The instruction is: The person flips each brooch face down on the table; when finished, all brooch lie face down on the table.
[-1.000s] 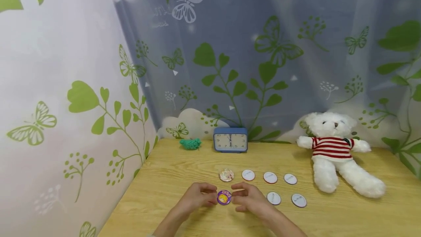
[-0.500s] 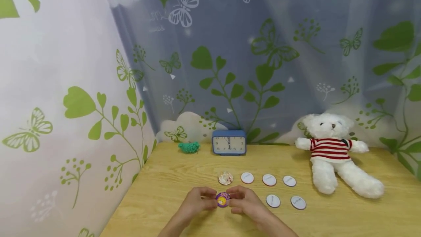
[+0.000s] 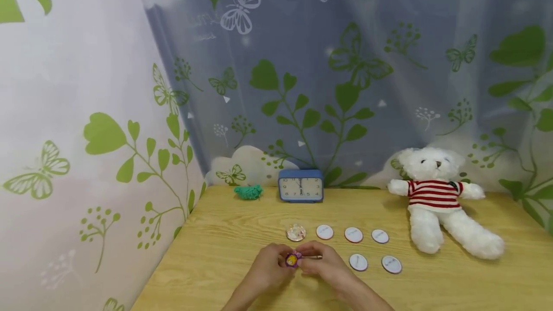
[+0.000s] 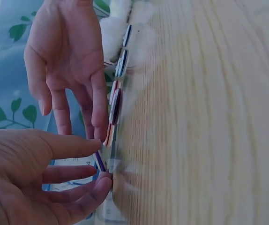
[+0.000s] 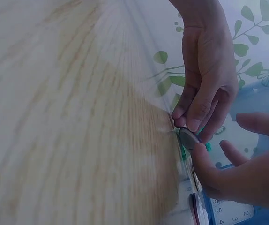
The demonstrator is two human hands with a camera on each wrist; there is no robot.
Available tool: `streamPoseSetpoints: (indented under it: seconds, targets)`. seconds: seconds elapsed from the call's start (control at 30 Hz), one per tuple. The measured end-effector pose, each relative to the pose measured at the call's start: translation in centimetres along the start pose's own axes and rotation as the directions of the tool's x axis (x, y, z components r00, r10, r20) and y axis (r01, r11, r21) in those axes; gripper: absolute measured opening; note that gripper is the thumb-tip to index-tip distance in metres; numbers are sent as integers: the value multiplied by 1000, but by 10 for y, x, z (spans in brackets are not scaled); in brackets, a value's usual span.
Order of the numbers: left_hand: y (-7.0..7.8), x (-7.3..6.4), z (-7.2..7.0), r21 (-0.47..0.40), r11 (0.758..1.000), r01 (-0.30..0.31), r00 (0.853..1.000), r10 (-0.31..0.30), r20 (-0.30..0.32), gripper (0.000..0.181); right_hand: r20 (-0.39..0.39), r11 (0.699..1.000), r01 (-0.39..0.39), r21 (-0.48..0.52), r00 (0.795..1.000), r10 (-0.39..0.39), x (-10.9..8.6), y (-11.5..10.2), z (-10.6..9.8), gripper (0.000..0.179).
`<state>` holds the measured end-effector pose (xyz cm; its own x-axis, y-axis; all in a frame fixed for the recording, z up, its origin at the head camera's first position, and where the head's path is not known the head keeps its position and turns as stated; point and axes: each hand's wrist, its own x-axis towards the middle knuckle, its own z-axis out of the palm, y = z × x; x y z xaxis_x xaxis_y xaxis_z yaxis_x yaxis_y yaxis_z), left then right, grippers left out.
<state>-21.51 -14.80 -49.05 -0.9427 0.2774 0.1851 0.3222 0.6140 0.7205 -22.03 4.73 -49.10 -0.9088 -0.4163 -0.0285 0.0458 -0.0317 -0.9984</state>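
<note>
Between my hands is a round purple button badge [image 3: 291, 260] with a yellow cartoon face, raised off the table and tilted. My left hand [image 3: 270, 265] pinches it by the rim, thumb on one side and fingers on the other; the left wrist view shows the badge [image 4: 100, 161] edge-on. From the other side my right hand [image 3: 326, 265] touches the rim with a fingertip. In the right wrist view its thumb stands apart from the badge [image 5: 189, 138], whose plain back shows there. A clear, patterned badge [image 3: 295, 232] lies just beyond.
Several button badges lie white back up to the right, among them one badge [image 3: 325, 232] in the rear row and another badge [image 3: 391, 264] in front. At the back stand a blue clock [image 3: 301, 187] and a green fuzzy item [image 3: 248, 192]. A white teddy bear [image 3: 434, 200] sits right.
My hands have drawn together around the purple badge. It has tilted up and the left fingers now cover more of it. The other badges have stayed put.
</note>
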Motion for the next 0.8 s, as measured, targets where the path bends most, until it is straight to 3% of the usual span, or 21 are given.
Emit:
streamPoseSetpoints:
  seconds: [0.27,0.5,0.8]
  targets:
    - [7,6,1,73,997,-33,999,32,13,30,-4,1000,-1,1,1000,1,0,-2,-2,43]
    - [7,5,0,42,999,-22,999,20,33,27,-2,1000,15,0,1000,-15,1,1,-4,56]
    - [4,4,-6,9,1000,-17,997,16,70,24,-28,998,26,-54,999,-27,2,5,-5,47]
